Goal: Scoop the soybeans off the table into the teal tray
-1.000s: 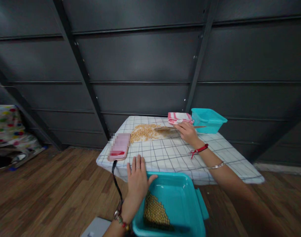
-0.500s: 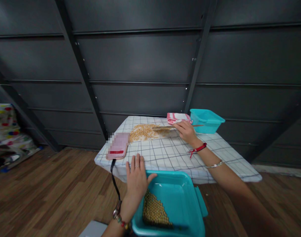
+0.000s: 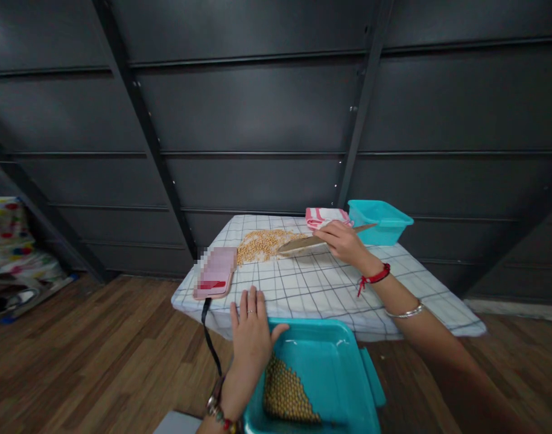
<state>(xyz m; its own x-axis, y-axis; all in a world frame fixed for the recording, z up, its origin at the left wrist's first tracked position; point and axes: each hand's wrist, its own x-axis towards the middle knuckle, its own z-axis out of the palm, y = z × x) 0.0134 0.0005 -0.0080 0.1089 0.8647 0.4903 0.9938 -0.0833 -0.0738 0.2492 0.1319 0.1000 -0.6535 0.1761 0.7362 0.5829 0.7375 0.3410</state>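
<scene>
My right hand is closed around a long flat brown tool; its exact kind is unclear. Its broad end rests at or just above the cloth, by the right side of a spread of small yellow beans. A thin reddish-brown end juts out right of my fingers. My left hand lies flat with fingers spread, over the table's front edge and the left rim of a teal tub. More beans are heaped in the tub's left part.
A checked white cloth covers the table. On it lie a pink phone-like item with a black strap, a folded red-and-white towel and a second teal tub. A dark panelled wall stands behind.
The tool's broad end has moved a little toward me and turned, so more of its flat face shows. My right hand has shifted slightly. The left hand stays in place.
</scene>
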